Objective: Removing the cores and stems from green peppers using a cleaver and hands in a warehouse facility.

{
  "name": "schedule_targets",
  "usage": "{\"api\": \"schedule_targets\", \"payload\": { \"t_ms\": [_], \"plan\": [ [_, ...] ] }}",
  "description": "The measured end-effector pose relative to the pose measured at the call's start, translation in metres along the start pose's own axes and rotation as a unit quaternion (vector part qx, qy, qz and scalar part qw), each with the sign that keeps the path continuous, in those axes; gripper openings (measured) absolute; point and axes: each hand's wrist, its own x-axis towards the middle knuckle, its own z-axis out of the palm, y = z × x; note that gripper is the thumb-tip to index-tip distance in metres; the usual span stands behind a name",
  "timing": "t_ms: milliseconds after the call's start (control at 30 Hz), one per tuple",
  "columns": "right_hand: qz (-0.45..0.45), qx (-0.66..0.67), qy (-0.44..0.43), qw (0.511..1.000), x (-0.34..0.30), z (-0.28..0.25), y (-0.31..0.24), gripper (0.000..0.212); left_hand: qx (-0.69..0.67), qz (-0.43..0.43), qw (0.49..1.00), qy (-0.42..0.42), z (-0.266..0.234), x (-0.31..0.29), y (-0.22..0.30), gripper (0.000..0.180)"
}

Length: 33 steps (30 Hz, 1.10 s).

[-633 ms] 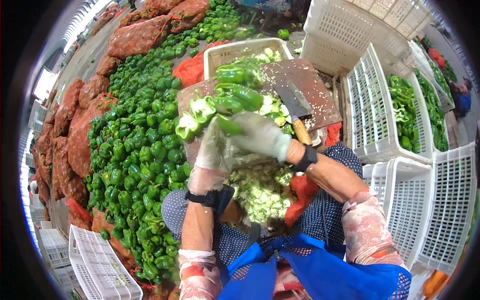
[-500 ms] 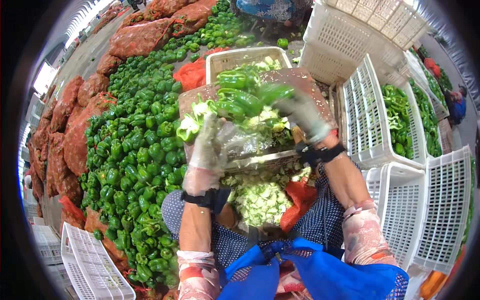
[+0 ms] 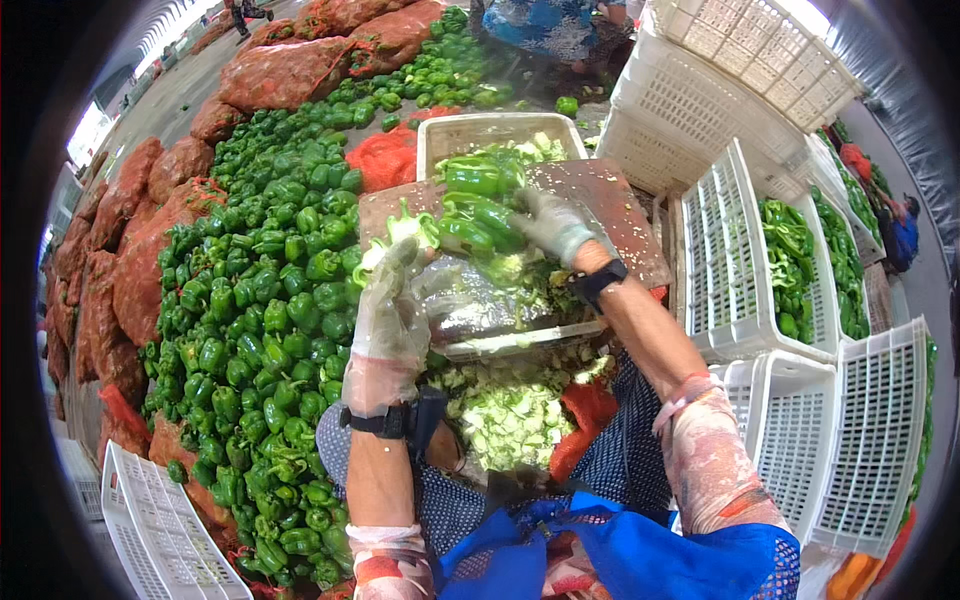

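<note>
A brown cutting board (image 3: 620, 190) lies across a white crate (image 3: 450, 130) in front of me. On the board is a heap of cut green pepper pieces (image 3: 475, 180). My right hand (image 3: 555, 225), in a whitish glove, is curled over the heap's near side. My left hand (image 3: 390, 310), in a clear plastic glove, grips a wide cleaver (image 3: 485, 315) held flat at the board's near edge, with pale scraps on the blade. A pale pepper core (image 3: 405, 225) sits just above the left fingers.
A big pile of whole green peppers (image 3: 260, 300) covers the floor on the left, backed by red mesh sacks (image 3: 280, 70). White crates (image 3: 730, 300) stand on the right, one holding cut peppers (image 3: 790, 250). Pale cores and seeds (image 3: 510, 410) are heaped on my lap.
The cleaver left the board's far right and now lies flat in my left hand at the near edge. My right hand moved forward onto the pepper heap.
</note>
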Motion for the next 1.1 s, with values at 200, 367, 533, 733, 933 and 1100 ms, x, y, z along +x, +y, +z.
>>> {"api": "schedule_targets", "payload": {
  "t_ms": [200,367,533,733,933,1100],
  "plan": [
    [0.019,-0.093,-0.039,0.995,0.022,0.027,-0.01,0.05,0.067,-0.013,0.997,0.046,-0.003,0.004,-0.001,0.048],
    [0.099,0.142,0.056,0.983,0.028,0.013,0.016,0.07,0.088,-0.016,0.995,0.041,-0.001,0.006,-0.006,0.05],
    [0.008,0.445,0.102,0.89,-0.004,-0.013,0.011,0.059,0.096,-0.029,0.994,0.033,-0.005,0.007,-0.012,0.053],
    [-0.053,0.817,-0.145,0.556,-0.015,0.0,-0.006,0.032,0.117,-0.064,0.991,0.024,0.007,0.007,-0.029,0.053],
    [-0.119,0.632,-0.157,0.749,-0.056,0.021,-0.064,0.048,0.078,-0.084,0.993,-0.034,0.015,0.009,-0.047,0.026],
    [-0.135,0.424,-0.095,0.89,-0.049,0.029,-0.045,0.063,0.236,-0.048,0.969,0.058,0.024,0.01,-0.034,0.036]
  ]
}}
